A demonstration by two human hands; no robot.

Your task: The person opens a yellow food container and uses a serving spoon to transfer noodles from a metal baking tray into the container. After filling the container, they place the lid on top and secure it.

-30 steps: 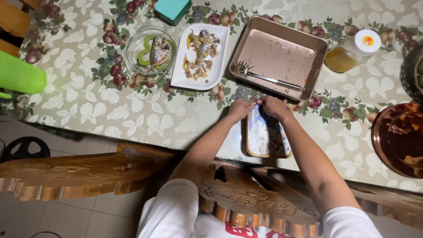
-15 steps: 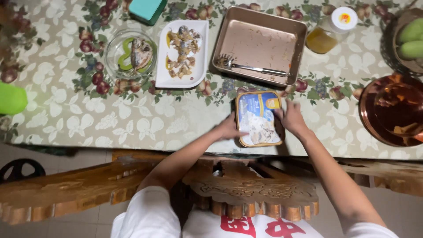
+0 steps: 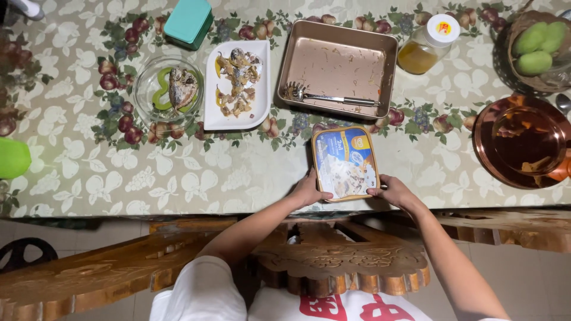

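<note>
Head view: table point(image 3: 89, 172) near edge runs just under both hands; bare floral cloth left of tub, carved wooden chair back point(image 3: 333, 261) below. Left hand point(image 3: 308, 191) grips near-left corner of ice cream tub point(image 3: 345, 163), right hand point(image 3: 394, 191) grips near-right corner. Tub flat, close to table edge, rectangular with rounded corners, glossy printed lid. Behind: white plate point(image 3: 221, 113), matte metal baking pan point(image 3: 291, 65) with fork point(image 3: 324, 96).
</note>
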